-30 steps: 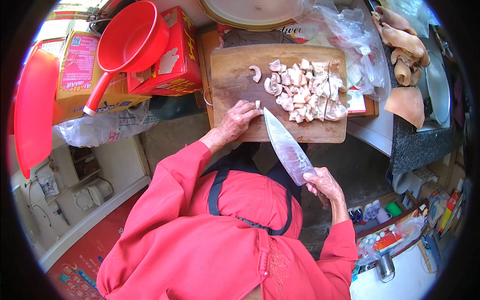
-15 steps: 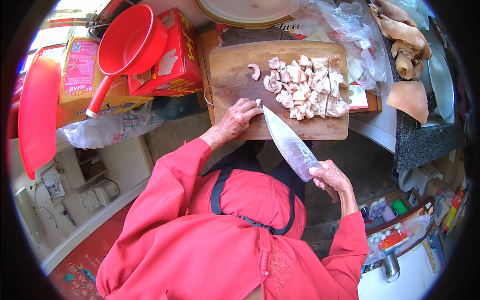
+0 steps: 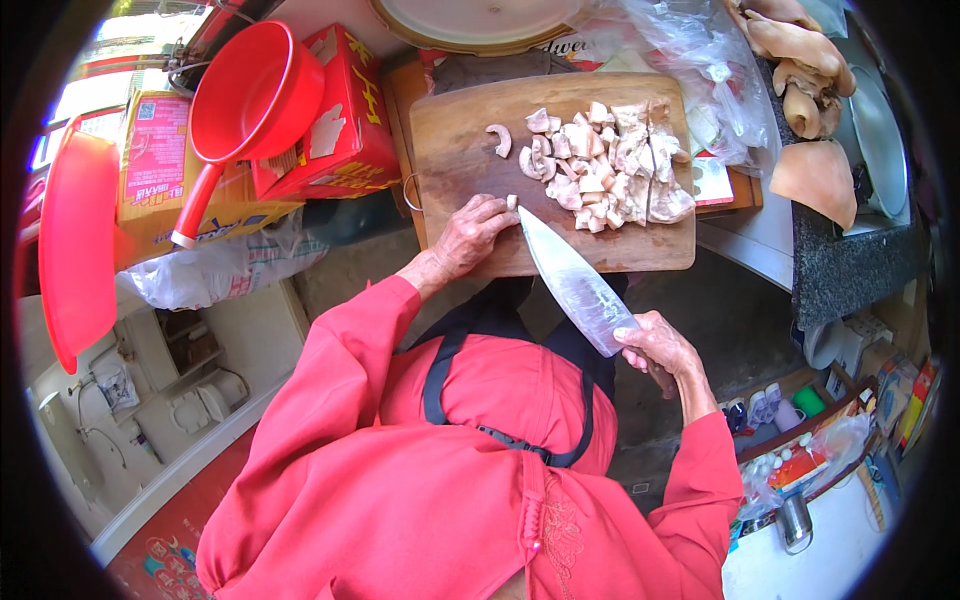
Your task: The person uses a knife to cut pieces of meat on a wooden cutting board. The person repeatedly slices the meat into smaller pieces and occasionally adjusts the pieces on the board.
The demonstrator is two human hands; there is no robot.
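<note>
Plainly, I saw through the feed the right hand (image 3: 660, 352), right of the frame's centre, closed around the handle of a broad, pointed, silvery metal knife (image 3: 575, 285). Its tip lay near the left hand (image 3: 467, 236), whose fingers were bent over the brown wooden cutting board (image 3: 450, 150) at upper centre, beside a small pale meat cube (image 3: 512, 202); I couldn't tell whether they gripped it. Chopped pinkish-white meat pieces (image 3: 600, 170) lay heaped on the board's right half.

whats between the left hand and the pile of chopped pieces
In the head view, one small pale piece and the tip of the knife, then bare cutting board.
</note>
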